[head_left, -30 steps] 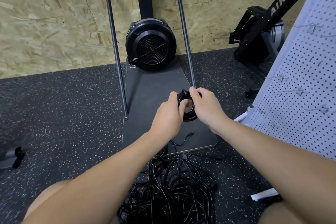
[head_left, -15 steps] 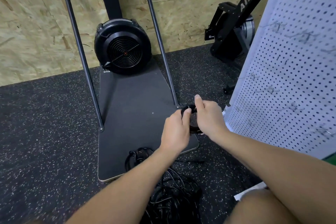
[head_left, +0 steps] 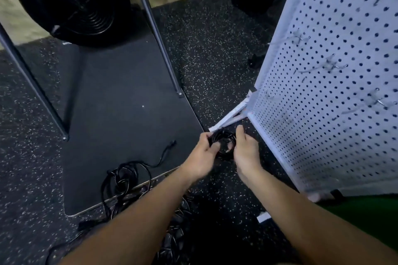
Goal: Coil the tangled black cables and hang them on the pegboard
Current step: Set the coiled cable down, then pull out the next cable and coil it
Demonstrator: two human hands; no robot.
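Both the left hand [head_left: 202, 155] and right hand [head_left: 245, 153] gripped 1 round coiled black cable [head_left: 224, 144], fingers curled, near the perforated white pegboard [head_left: 323, 92].

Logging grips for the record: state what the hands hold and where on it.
Both hold one coiled black cable: the left hand grips the coil's left side, the right hand grips its right side.

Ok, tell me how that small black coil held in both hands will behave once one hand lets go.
The coiled cable is probably floppy: loose strands in the pile on the floor curl and sag freely. It looks untied, with the left hand and right hand gripping opposite sides, so its loops may spring open. It seems light, being a thin, small bundle.
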